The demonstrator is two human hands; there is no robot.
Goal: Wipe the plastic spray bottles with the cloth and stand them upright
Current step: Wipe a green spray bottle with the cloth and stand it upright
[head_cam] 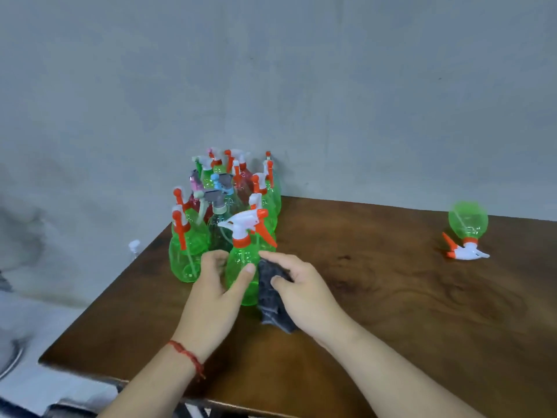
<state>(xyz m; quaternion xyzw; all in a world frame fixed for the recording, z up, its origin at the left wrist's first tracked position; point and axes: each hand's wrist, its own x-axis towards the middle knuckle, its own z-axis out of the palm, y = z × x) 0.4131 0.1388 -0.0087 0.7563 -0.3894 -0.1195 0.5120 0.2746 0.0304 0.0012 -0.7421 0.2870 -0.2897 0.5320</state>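
A green spray bottle with a white and orange trigger head stands upright near the table's left front. My left hand grips its body, thumb across the front. My right hand holds a dark grey cloth against the bottle's right side. Behind it stands a cluster of several upright spray bottles, mostly green, some red or clear. One more green bottle lies on its side at the far right of the table, its head pointing toward me.
The brown wooden table meets a grey wall at the back. Its left edge runs diagonally close to the bottle cluster. A white spray head shows just beyond that left edge. Grey floor lies below on the left.
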